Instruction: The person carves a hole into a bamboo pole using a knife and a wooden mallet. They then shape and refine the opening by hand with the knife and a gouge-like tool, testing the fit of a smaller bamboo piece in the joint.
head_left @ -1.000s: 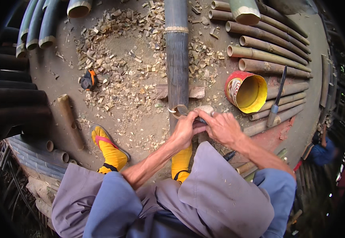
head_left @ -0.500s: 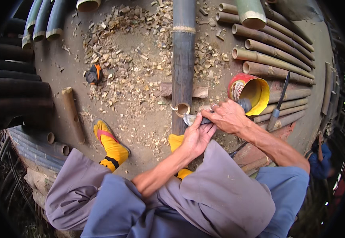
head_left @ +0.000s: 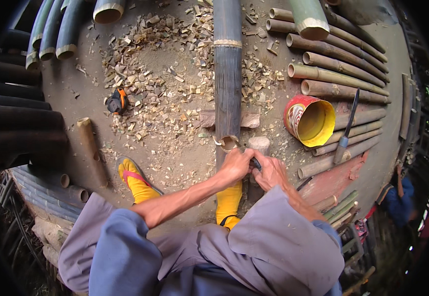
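Observation:
A dark bamboo pole [head_left: 228, 93] lies lengthwise before me, with a cut opening [head_left: 230, 143] at its near end. My left hand [head_left: 236, 165] is curled closed right beside this opening, gripping the front part of a dark-handled hand tool [head_left: 256, 164]. Closed around the tool's handle, my right hand [head_left: 272, 172] sits just to the right, against the left one. Both hands hide the tool's working end. My yellow-covered foot [head_left: 229, 200] is below the pole's end.
A pale wooden block [head_left: 259, 144] stands beside the pole, which rests on a reddish support [head_left: 250, 120]. To the right are a red and yellow bucket [head_left: 318, 123], a long knife [head_left: 347, 130] and stacked bamboo poles [head_left: 343, 71]. Wood chips [head_left: 148, 93] and a tape measure [head_left: 117, 101] lie leftward.
My right hand has come down and left, away from the bucket, turning the tool. My left hand has turned over from palm up and closed near the pole's opening. The block is now uncovered.

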Tool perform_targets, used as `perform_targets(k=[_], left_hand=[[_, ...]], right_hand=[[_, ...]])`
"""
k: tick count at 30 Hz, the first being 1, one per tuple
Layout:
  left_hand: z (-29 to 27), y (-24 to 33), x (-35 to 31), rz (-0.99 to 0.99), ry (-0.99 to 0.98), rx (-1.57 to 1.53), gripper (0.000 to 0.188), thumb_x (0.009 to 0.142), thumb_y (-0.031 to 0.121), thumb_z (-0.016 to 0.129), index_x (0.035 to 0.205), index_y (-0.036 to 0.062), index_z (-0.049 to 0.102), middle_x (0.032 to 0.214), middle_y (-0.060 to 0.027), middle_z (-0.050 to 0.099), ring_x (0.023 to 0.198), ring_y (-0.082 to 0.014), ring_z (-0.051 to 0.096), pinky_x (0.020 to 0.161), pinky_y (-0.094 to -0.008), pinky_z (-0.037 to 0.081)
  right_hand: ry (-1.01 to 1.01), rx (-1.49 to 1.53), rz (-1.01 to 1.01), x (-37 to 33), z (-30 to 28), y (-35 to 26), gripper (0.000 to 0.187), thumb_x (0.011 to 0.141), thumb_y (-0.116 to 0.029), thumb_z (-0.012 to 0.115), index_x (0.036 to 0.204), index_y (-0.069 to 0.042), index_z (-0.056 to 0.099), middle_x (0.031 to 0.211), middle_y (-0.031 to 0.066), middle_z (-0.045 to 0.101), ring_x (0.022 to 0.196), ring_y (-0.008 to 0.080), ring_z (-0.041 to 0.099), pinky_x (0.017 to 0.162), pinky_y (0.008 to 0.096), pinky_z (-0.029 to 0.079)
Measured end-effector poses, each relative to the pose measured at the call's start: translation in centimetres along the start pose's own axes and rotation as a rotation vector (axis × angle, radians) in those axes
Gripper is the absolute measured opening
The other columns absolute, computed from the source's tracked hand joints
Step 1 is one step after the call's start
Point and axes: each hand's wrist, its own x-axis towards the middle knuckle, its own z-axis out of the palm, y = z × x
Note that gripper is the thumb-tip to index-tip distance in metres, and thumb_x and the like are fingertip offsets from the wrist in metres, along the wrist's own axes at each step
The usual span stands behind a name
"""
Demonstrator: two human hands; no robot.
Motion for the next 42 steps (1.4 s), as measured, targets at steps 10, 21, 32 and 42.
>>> perform_targets(k=[10, 21, 32, 42], left_hand=[[2.2, 0.0, 0.0, 0.285, -0.111, -1.987, 0.032, 0.097, 0.018, 0.048, 0.124, 0.0008, 0.049, 0.126, -0.013, 0.055, 0.124, -0.0213, 0.048, 0.111, -0.0417, 0.035], [-0.5, 0.8, -1.1, -0.056, -0.039, -1.301, 0.03, 0.093, 0.02, 0.053, 0.11, -0.004, 0.056, 0.109, -0.0175, 0.061, 0.094, -0.0224, 0.063, 0.084, -0.034, 0.054], [7.0, -1.2, -3.4, 0.249, -0.128, -1.041, 0.053, 0.083, 0.028, 0.07, 0.125, 0.0065, 0.047, 0.118, -0.0091, 0.057, 0.114, -0.0194, 0.052, 0.098, -0.0378, 0.043], [-3.9, -2.9, -9.8, 0.249, 0.252, 0.287, 0.047, 0.063, 0.029, 0.074, 0.099, 0.0037, 0.059, 0.081, -0.014, 0.067, 0.071, -0.0283, 0.064, 0.067, -0.0407, 0.051]], right_hand=[[-0.051, -1.151, -0.834, 7.9, -8.3, -5.9, 0.025, 0.078, -0.021, 0.059, 0.101, -0.01, 0.057, 0.069, 0.0085, 0.064, 0.065, 0.0262, 0.065, 0.055, 0.0395, 0.046], [-0.008, -0.444, -0.33, 2.2, -6.4, -3.3, 0.029, 0.078, -0.018, 0.063, 0.105, -0.01, 0.059, 0.069, 0.0157, 0.065, 0.069, 0.0329, 0.067, 0.057, 0.0437, 0.05], [-0.171, 0.406, -0.303, 0.0, -6.6, -0.8, 0.052, 0.074, -0.017, 0.061, 0.124, -0.002, 0.056, 0.087, 0.023, 0.064, 0.082, 0.0354, 0.064, 0.071, 0.0429, 0.05], [0.0, -0.598, -0.884, -1.1, -3.4, -5.7, 0.071, 0.064, -0.027, 0.075, 0.126, -0.004, 0.05, 0.116, 0.0184, 0.053, 0.114, 0.0285, 0.049, 0.103, 0.0469, 0.032]])
